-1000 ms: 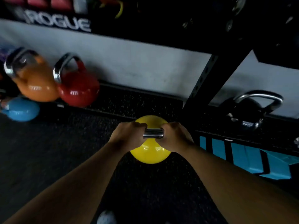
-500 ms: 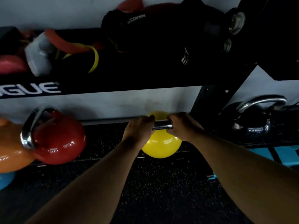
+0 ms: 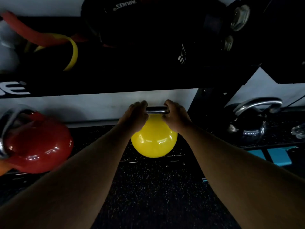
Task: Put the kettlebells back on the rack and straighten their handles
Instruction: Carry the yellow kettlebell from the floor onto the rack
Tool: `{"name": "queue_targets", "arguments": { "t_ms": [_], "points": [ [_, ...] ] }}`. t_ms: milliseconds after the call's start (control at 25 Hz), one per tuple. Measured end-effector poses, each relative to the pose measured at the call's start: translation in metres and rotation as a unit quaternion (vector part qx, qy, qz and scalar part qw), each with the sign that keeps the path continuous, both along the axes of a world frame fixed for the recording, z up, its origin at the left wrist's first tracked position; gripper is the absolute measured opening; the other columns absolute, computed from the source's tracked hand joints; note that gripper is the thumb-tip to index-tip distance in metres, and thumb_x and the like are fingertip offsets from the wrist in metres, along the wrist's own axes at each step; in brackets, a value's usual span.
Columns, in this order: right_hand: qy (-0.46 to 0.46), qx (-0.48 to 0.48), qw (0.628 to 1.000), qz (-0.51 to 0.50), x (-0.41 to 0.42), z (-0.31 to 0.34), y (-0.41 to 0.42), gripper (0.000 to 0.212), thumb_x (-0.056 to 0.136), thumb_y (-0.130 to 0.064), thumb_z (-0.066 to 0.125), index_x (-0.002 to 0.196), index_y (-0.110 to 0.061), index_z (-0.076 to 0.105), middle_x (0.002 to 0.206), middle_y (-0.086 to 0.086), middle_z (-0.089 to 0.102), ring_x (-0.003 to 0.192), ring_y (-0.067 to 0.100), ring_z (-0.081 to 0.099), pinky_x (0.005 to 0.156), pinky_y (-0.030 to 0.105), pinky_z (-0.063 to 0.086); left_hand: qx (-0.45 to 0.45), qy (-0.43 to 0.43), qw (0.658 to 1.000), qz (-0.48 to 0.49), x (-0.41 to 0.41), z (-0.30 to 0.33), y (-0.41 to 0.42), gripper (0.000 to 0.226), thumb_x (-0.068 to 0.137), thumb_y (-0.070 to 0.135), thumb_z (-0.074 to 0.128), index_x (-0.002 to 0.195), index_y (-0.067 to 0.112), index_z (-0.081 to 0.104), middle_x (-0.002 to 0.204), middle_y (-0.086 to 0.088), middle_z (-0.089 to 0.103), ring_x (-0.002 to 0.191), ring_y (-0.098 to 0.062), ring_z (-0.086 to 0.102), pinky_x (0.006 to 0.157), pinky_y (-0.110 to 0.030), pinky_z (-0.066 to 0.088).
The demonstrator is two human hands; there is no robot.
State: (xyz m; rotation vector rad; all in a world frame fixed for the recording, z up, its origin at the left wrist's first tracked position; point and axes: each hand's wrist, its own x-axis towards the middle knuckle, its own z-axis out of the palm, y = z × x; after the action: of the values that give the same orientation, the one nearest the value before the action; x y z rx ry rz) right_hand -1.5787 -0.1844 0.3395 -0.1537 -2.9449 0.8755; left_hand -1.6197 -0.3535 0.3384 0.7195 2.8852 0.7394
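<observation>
Gripping steel handle | left hand and right hand both curled tight around it | yellow kettlebell at lower rack shelf, between red kettlebell and black kettlebell

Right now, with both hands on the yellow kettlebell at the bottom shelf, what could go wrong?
1. The yellow kettlebell sits near the shelf's front edge; let go early and it may roll off.
2. The left hand and right hand grip just under the upper shelf; knuckles could knock it.
3. Sliding left could bump the red kettlebell.
</observation>
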Motion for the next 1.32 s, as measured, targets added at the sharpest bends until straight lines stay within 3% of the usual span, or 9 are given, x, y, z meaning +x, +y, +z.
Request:
{"name": "queue_targets", "arguments": {
  "t_ms": [120,320,440,560,680,800,920,1040,1320],
  "points": [
    [0.011,0.000,1.000,0.005,-0.001,-0.007,0.005,0.024,0.085,-0.010,0.060,0.107,-0.003,0.054,0.100,0.020,0.061,0.090,0.034,0.058,0.066,0.029,0.031,0.010,0.010,1.000,-0.006,-0.002,-0.006,-0.002,0.030,0.092,0.018,0.057,0.117,0.003,0.048,0.107,-0.021,0.054,0.098,-0.035,0.052,0.072,-0.032,0.033],
    [-0.016,0.042,0.999,0.020,-0.003,-0.006,0.005,0.033,0.088,-0.018,0.061,0.116,-0.007,0.050,0.111,0.019,0.058,0.102,0.037,0.055,0.075,0.035,0.042,0.015,0.008,1.000,0.016,0.001,-0.006,0.000,0.033,0.092,0.018,0.058,0.120,0.006,0.047,0.113,-0.019,0.053,0.105,-0.034,0.050,0.076,-0.034,0.037],
    [-0.025,0.080,0.996,0.043,0.003,0.009,-0.002,0.051,0.077,-0.021,0.063,0.125,-0.018,0.046,0.119,0.014,0.050,0.113,0.035,0.047,0.086,0.039,0.043,0.010,-0.017,0.999,0.030,0.013,-0.002,-0.007,0.060,0.088,0.019,0.063,0.139,0.014,0.033,0.131,-0.017,0.044,0.119,-0.035,0.045,0.087,-0.041,0.043],
    [0.050,0.125,0.985,0.109,0.011,0.021,-0.025,0.070,0.072,-0.028,0.062,0.138,-0.023,0.040,0.137,0.012,0.043,0.136,0.036,0.031,0.111,0.050,0.031,-0.053,-0.022,0.995,0.087,0.034,0.003,-0.036,0.093,0.082,0.023,0.069,0.152,0.021,0.007,0.146,-0.015,0.031,0.130,-0.036,0.036,0.101,-0.048,0.038],
    [0.070,0.162,0.961,0.215,0.020,0.029,-0.067,0.069,0.082,-0.029,0.061,0.146,-0.017,0.036,0.148,0.014,0.038,0.147,0.036,0.017,0.121,0.050,0.010,-0.125,-0.020,0.980,0.154,0.068,0.012,-0.094,0.092,0.082,0.029,0.066,0.152,0.022,0.007,0.149,-0.014,0.029,0.133,-0.038,0.033,0.105,-0.049,0.032],
    [0.061,0.186,0.931,0.307,0.041,0.040,-0.126,0.062,0.082,-0.031,0.057,0.141,-0.014,0.043,0.134,0.015,0.049,0.135,0.038,0.034,0.115,0.053,0.024,-0.175,-0.036,0.961,0.212,0.120,0.017,-0.164,0.082,0.081,0.030,0.063,0.149,0.021,0.019,0.148,-0.011,0.031,0.133,-0.035,0.032,0.109,-0.047,0.028],
    [0.052,0.192,0.892,0.406,0.078,0.045,-0.201,0.052,0.075,-0.031,0.058,0.125,-0.016,0.055,0.113,0.011,0.060,0.112,0.036,0.052,0.099,0.048,0.041,-0.201,-0.066,0.941,0.264,0.193,0.020,-0.229,0.071,0.080,0.031,0.060,0.144,0.022,0.030,0.144,-0.008,0.036,0.132,-0.030,0.034,0.109,-0.045,0.029],
    [0.030,0.178,0.843,0.507,0.141,0.033,-0.289,0.036,0.080,-0.028,0.060,0.114,-0.019,0.059,0.107,0.005,0.064,0.102,0.031,0.054,0.088,0.041,0.044,-0.179,-0.137,0.915,0.334,0.292,0.016,-0.296,0.060,0.079,0.028,0.060,0.137,0.026,0.043,0.141,-0.004,0.042,0.129,-0.027,0.040,0.104,-0.043,0.034],
    [-0.046,0.185,0.705,0.683,0.383,-0.017,-0.470,0.025,0.090,-0.033,0.053,0.113,-0.023,0.057,0.106,0.000,0.062,0.102,0.024,0.054,0.090,0.041,0.045,-0.105,-0.301,0.830,0.457,0.606,-0.026,-0.429,0.045,0.084,0.014,0.056,0.126,0.030,0.052,0.137,-0.002,0.048,0.125,-0.027,0.047,0.098,-0.045,0.045]
  ]
}}
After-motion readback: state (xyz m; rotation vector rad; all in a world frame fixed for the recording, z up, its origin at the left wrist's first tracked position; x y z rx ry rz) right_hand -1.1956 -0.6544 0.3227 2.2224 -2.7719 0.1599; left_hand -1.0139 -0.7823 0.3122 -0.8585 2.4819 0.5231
